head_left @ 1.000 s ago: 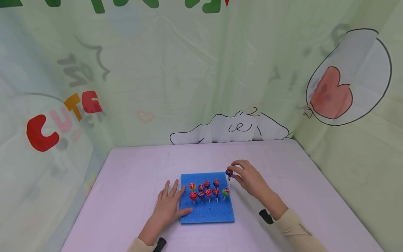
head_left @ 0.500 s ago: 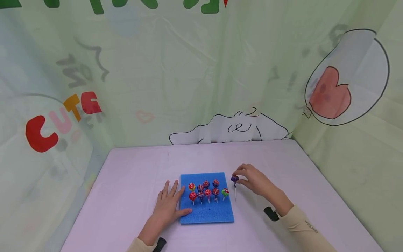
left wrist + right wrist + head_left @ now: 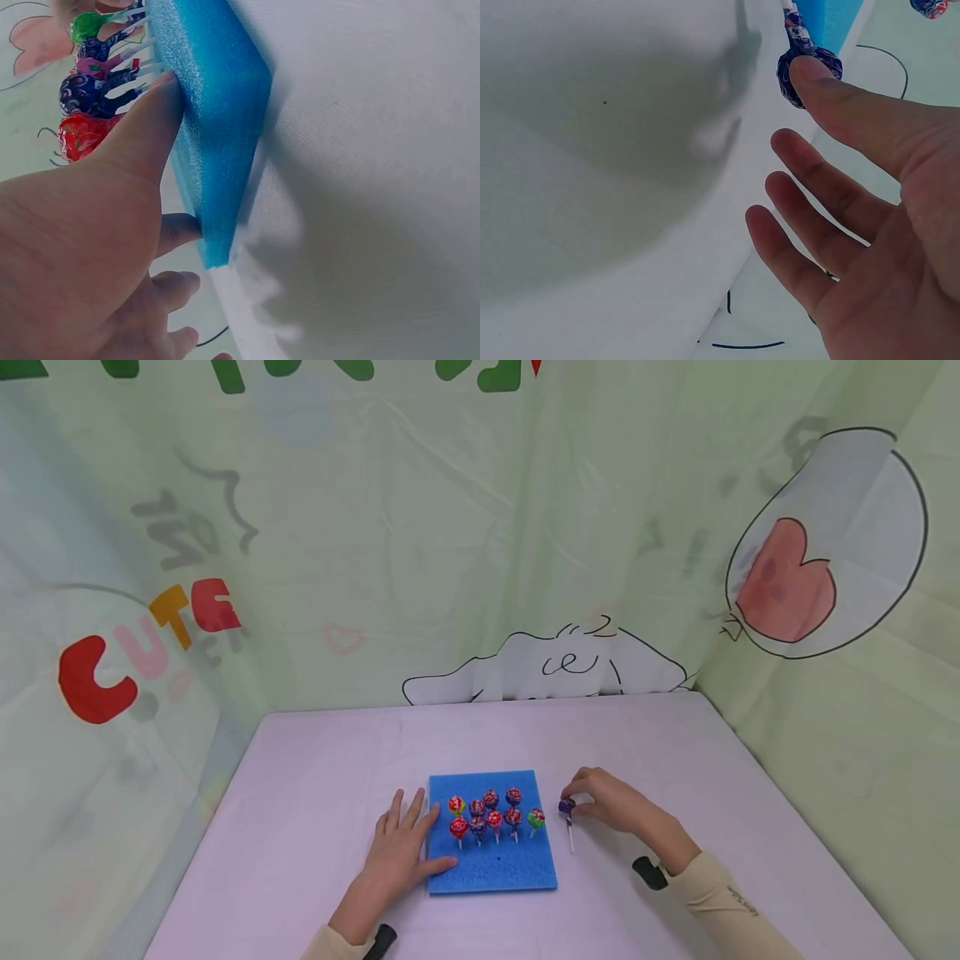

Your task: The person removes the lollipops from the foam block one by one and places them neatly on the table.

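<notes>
While the right hand [image 3: 615, 802] pinches a purple lollipop [image 3: 566, 807] by its wrapped head, the stick slants down toward the near side; whether its tip touches the counter [image 3: 337, 752] is hard to tell. That grip is drawn in to the candy's width, three other fingers loosely extended. The lollipop is just right of a blue board [image 3: 498, 872], apart from it. The left hand [image 3: 395, 852] has its grip spread wide, thumb on the board's top, forefinger at its left edge. Nine small lollipops [image 3: 493, 819] stand in the board, a green one [image 3: 536, 817] rightmost.
</notes>
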A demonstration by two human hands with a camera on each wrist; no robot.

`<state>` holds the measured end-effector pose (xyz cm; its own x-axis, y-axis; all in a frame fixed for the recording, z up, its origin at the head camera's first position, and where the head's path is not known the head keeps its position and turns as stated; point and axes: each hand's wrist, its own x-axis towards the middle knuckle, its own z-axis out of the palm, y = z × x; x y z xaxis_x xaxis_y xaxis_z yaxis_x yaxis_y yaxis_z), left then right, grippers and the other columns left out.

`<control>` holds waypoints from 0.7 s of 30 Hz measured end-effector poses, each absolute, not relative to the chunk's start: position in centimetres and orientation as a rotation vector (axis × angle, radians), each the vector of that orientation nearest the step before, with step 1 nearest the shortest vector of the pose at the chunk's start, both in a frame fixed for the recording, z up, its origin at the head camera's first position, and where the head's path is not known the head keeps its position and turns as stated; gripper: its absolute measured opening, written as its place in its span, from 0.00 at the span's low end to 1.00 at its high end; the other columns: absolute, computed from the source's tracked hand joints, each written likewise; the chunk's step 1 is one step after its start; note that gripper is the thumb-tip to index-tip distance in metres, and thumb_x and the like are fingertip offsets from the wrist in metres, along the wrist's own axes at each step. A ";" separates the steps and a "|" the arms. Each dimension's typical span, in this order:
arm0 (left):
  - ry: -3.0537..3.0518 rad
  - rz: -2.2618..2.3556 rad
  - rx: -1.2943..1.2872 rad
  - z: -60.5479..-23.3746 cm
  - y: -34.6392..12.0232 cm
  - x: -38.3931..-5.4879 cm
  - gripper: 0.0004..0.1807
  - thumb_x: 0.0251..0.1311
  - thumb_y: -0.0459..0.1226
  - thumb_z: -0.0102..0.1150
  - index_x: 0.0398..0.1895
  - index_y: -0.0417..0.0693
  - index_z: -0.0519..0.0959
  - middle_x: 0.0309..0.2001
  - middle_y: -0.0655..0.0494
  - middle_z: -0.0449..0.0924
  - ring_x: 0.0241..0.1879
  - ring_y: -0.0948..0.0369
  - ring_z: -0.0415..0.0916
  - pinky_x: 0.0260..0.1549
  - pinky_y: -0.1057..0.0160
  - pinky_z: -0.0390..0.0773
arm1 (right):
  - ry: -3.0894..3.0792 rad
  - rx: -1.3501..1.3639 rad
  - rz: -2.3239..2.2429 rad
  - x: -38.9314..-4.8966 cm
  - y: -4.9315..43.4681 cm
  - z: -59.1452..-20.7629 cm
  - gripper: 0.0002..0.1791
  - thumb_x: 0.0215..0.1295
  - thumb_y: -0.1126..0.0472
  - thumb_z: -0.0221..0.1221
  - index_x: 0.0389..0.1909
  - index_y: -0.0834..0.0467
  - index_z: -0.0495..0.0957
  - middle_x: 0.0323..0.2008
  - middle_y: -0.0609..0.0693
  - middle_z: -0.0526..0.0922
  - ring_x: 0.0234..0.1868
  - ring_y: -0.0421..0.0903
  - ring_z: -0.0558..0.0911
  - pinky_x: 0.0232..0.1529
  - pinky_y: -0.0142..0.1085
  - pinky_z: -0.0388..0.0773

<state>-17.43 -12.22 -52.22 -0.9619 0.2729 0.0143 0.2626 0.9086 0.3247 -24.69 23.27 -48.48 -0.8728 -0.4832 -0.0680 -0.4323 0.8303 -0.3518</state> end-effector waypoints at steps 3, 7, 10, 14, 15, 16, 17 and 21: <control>3.040 0.501 0.428 -52.1 -12.2 -17.4 0.49 0.53 0.64 0.67 0.73 0.47 0.68 0.79 0.41 0.54 0.78 0.35 0.42 0.71 0.33 0.55 | 2.843 -0.733 -0.502 -24.7 23.4 -48.8 0.12 0.59 0.65 0.70 0.45 0.58 0.87 0.43 0.50 0.84 0.48 0.50 0.81 0.54 0.50 0.81; 3.046 0.481 0.429 -52.1 -12.1 -17.4 0.50 0.52 0.64 0.67 0.73 0.47 0.68 0.79 0.41 0.54 0.78 0.35 0.43 0.71 0.32 0.55 | 2.821 -0.753 -0.518 -24.7 23.4 -49.0 0.12 0.59 0.66 0.70 0.45 0.58 0.87 0.44 0.51 0.84 0.48 0.51 0.81 0.53 0.50 0.81; 3.045 0.470 0.426 -52.2 -12.1 -17.5 0.50 0.52 0.65 0.67 0.73 0.47 0.68 0.79 0.41 0.54 0.78 0.35 0.43 0.71 0.33 0.55 | 2.808 -0.743 -0.526 -24.7 23.5 -49.2 0.13 0.59 0.66 0.70 0.45 0.59 0.87 0.44 0.51 0.84 0.49 0.51 0.81 0.54 0.50 0.80; 3.042 0.457 0.424 -52.3 -12.1 -17.6 0.50 0.52 0.65 0.66 0.73 0.47 0.68 0.79 0.41 0.54 0.78 0.35 0.43 0.71 0.33 0.55 | 2.791 -0.728 -0.539 -24.7 23.4 -49.3 0.13 0.59 0.67 0.69 0.45 0.60 0.87 0.45 0.52 0.84 0.50 0.52 0.81 0.55 0.51 0.80; 3.042 0.456 0.423 -52.3 -12.1 -17.6 0.50 0.52 0.65 0.66 0.73 0.48 0.68 0.79 0.42 0.54 0.78 0.35 0.43 0.71 0.33 0.55 | 2.789 -0.728 -0.541 -24.7 23.4 -49.3 0.13 0.59 0.67 0.69 0.45 0.61 0.87 0.45 0.53 0.84 0.50 0.53 0.81 0.55 0.51 0.80; 3.043 0.454 0.423 -52.3 -12.1 -17.7 0.50 0.52 0.66 0.66 0.73 0.48 0.68 0.79 0.42 0.54 0.78 0.35 0.43 0.71 0.33 0.55 | 2.786 -0.723 -0.545 -24.7 23.4 -49.3 0.13 0.59 0.67 0.69 0.45 0.61 0.87 0.45 0.53 0.84 0.50 0.53 0.81 0.55 0.51 0.80; 3.043 0.453 0.422 -52.3 -12.1 -17.7 0.50 0.52 0.66 0.66 0.73 0.48 0.68 0.79 0.42 0.55 0.78 0.35 0.43 0.71 0.33 0.55 | 2.784 -0.722 -0.548 -24.7 23.5 -49.4 0.13 0.59 0.67 0.69 0.45 0.61 0.87 0.45 0.53 0.84 0.50 0.53 0.81 0.55 0.51 0.80; 3.042 0.452 0.415 -52.3 -12.1 -17.7 0.50 0.52 0.66 0.66 0.73 0.48 0.68 0.79 0.42 0.54 0.78 0.36 0.43 0.71 0.33 0.55 | 2.780 -0.728 -0.550 -24.7 23.5 -49.4 0.13 0.59 0.67 0.69 0.46 0.61 0.87 0.46 0.54 0.84 0.50 0.53 0.81 0.55 0.51 0.80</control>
